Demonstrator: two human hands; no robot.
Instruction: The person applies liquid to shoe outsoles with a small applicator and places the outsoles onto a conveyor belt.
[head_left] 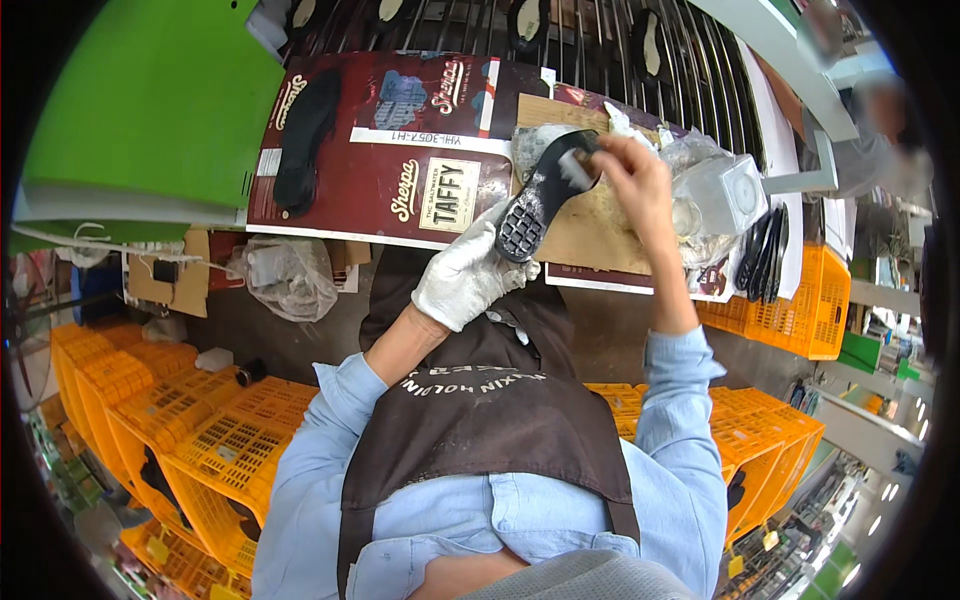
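Observation:
My left hand (pixel 465 270), in a white glove, grips a black shoe sole (pixel 540 200) by its lower end. The gridded part of the sole's face looks wet and shiny. Bare, my right hand (pixel 638 180) is closed at the sole's upper end, its fingers pinching what looks like a small pale brush (pixel 576 170), smeared by motion, against the sole. Another black sole (pixel 306 140) lies flat on the maroon printed cardboard (pixel 340 205) to the left. A stained brown cardboard sheet (pixel 595 235) lies beneath the right hand.
A translucent plastic container (pixel 722 195) stands right of my right hand, with black soles (pixel 764 255) beyond it. Metal bars (pixel 590 50) at the back carry more soles. A green panel (pixel 150 100) bounds the left; orange crates (pixel 225 440) stand on both sides behind me.

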